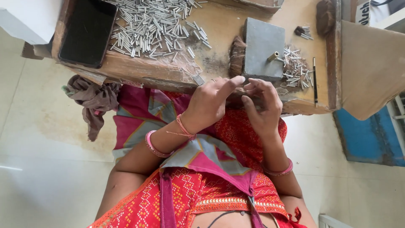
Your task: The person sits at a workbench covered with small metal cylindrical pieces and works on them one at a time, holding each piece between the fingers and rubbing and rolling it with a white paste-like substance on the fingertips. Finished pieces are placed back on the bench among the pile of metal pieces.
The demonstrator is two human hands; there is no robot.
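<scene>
Where the hands meet: left hand and right hand together at the bench edge, brown fibre tuft between them.
Grip: right fingers curl on the tuft; left's hold is hidden.
Grey block: just beyond, nearer the right hand.

A dark phone (screen blank) lies on the bench's left end; a white printed sign, perhaps, sits top right.

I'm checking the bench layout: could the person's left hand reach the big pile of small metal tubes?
Probably yes: the left hand is at the bench edge, and only bare wood lies between it and the pile of metal tubes.
</scene>
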